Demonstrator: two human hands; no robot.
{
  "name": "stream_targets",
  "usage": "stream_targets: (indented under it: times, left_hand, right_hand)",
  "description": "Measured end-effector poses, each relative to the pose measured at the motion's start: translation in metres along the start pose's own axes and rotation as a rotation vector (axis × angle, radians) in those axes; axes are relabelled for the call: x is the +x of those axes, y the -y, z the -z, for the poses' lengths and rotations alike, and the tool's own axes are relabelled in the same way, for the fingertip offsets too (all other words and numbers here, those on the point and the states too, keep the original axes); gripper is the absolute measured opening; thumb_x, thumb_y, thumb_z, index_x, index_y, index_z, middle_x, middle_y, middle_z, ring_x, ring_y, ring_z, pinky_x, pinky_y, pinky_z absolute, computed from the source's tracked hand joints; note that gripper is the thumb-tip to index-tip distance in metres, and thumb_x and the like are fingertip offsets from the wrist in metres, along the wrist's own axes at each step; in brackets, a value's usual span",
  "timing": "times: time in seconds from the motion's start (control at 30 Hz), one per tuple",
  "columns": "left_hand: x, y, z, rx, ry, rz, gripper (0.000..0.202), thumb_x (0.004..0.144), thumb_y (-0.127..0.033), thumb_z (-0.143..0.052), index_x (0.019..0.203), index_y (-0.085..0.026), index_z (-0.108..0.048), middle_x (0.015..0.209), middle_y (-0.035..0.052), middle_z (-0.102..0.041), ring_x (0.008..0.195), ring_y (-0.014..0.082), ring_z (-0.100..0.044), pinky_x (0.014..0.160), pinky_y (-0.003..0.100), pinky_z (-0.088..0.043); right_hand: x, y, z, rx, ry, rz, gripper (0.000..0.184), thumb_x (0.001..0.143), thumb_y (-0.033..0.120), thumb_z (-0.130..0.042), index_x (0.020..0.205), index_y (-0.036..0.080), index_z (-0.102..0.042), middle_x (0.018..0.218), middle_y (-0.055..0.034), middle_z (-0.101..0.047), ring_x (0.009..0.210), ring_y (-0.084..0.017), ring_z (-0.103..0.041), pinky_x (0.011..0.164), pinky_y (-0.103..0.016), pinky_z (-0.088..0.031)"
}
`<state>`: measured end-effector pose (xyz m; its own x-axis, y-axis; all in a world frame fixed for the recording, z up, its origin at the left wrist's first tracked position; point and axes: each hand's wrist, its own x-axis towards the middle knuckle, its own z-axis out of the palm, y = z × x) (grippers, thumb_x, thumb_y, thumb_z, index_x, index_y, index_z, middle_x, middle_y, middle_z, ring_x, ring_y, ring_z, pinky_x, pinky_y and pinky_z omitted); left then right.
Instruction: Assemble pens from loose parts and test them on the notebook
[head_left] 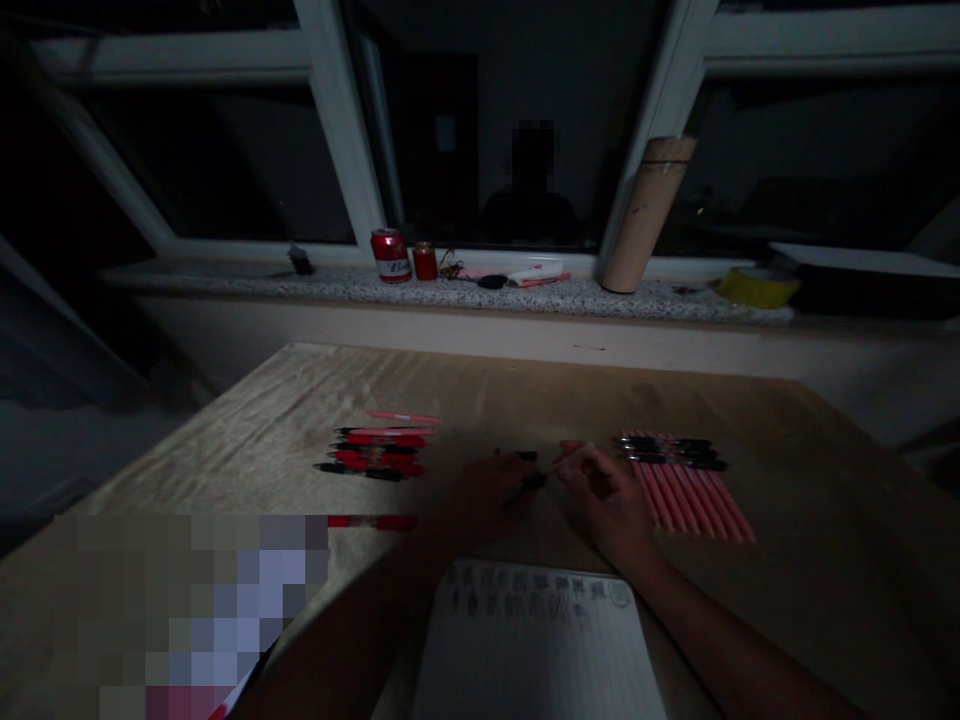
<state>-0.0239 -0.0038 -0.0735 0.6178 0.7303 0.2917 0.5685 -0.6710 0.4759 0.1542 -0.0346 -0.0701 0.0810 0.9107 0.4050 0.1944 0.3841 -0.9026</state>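
Note:
Above the notebook, my left hand (491, 492) is closed around a dark pen (534, 481), whose black end sticks out toward the right. Another short black piece (523, 455) shows just beyond its fingers. My right hand (609, 490) faces it with thumb and fingers pinched together; what they hold, if anything, is too dark and small to make out. The two hands are close, with a small gap between the fingertips. Below them lies an open lined notebook (540, 660) with rows of dark scribbles along its top.
Left of my hands lies a group of red and black pens (379, 455), with a single red pen (375, 522) nearer. On the right are pink pens (697, 500) in a row, black pens (675, 452) across them. The windowsill holds a red can (391, 256), jar (424, 262), cylinder (649, 215) and yellow tape (757, 288).

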Motion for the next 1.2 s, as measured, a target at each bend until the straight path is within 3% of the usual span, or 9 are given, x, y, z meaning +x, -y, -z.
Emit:
stream_targets:
  times: [0.1,0.33,0.53,0.77,0.9,1.0,1.2]
  left_hand:
    - [-0.0003,-0.0002,0.0006,0.017,0.006,0.005,0.024,0.085,-0.026,-0.047,0.105,-0.02,-0.058,0.097,0.0048,-0.064,0.086,0.0177,-0.059,0.077,0.029,-0.043]
    - [-0.0001,-0.003,0.0047,0.029,0.038,0.004,0.027,0.085,-0.025,-0.047,0.109,-0.021,-0.057,0.105,0.0055,-0.062,0.09,0.018,-0.058,0.079,0.03,-0.044]
    - [0.0004,-0.0031,0.0054,0.041,0.041,0.004,0.026,0.086,-0.026,-0.045,0.108,-0.02,-0.057,0.102,0.0051,-0.063,0.09,0.0176,-0.058,0.08,0.029,-0.044]
    - [-0.0007,-0.0029,0.0034,0.041,0.013,-0.003,0.024,0.087,-0.028,-0.044,0.106,-0.019,-0.057,0.105,0.0059,-0.062,0.092,0.018,-0.058,0.081,0.03,-0.044]
    - [0.0,-0.0026,0.0029,0.052,0.014,-0.012,0.025,0.086,-0.027,-0.045,0.107,-0.019,-0.057,0.102,0.0058,-0.063,0.09,0.0184,-0.058,0.079,0.031,-0.044]
    - [-0.0002,-0.0039,0.0048,0.044,0.013,-0.012,0.024,0.087,-0.028,-0.044,0.106,-0.019,-0.057,0.1,0.0055,-0.063,0.089,0.0178,-0.058,0.078,0.03,-0.044]
    - [-0.0004,-0.0043,0.0058,0.049,0.026,-0.003,0.023,0.087,-0.029,-0.046,0.103,-0.018,-0.058,0.097,0.005,-0.064,0.085,0.0174,-0.059,0.075,0.029,-0.044]
  right_hand:
    - [-0.001,-0.0034,0.0005,-0.014,-0.007,0.005,0.015,0.081,0.034,-0.057,0.077,0.02,-0.062,0.086,-0.006,-0.066,0.085,-0.019,-0.06,0.074,-0.032,-0.047]
    - [0.0003,-0.004,-0.0004,-0.014,-0.081,-0.056,0.019,0.07,0.033,-0.068,0.071,0.02,-0.055,0.066,0.0001,-0.059,0.064,-0.015,-0.055,0.06,-0.026,-0.045]
    - [-0.0011,-0.0032,0.0033,-0.065,0.013,0.026,0.015,0.081,0.034,-0.056,0.081,0.02,-0.062,0.09,-0.0068,-0.064,0.084,-0.019,-0.059,0.073,-0.032,-0.045]
    - [-0.0006,-0.0076,0.001,-0.005,-0.065,-0.032,0.019,0.072,0.032,-0.067,0.068,0.02,-0.052,0.066,0.0009,-0.055,0.064,-0.014,-0.053,0.061,-0.027,-0.043]
    - [-0.0016,-0.0046,0.0031,-0.015,-0.042,-0.03,0.015,0.079,0.035,-0.06,0.082,0.021,-0.055,0.078,-0.0031,-0.061,0.075,-0.017,-0.057,0.065,-0.029,-0.044]
    - [-0.0031,-0.0052,0.0041,-0.098,-0.02,0.023,0.014,0.081,0.034,-0.057,0.078,0.02,-0.059,0.084,-0.0054,-0.063,0.083,-0.019,-0.058,0.07,-0.031,-0.044]
    - [-0.0026,-0.0054,-0.001,-0.076,-0.087,-0.036,0.018,0.072,0.032,-0.067,0.073,0.02,-0.054,0.064,0.0009,-0.056,0.06,-0.013,-0.053,0.056,-0.025,-0.042]
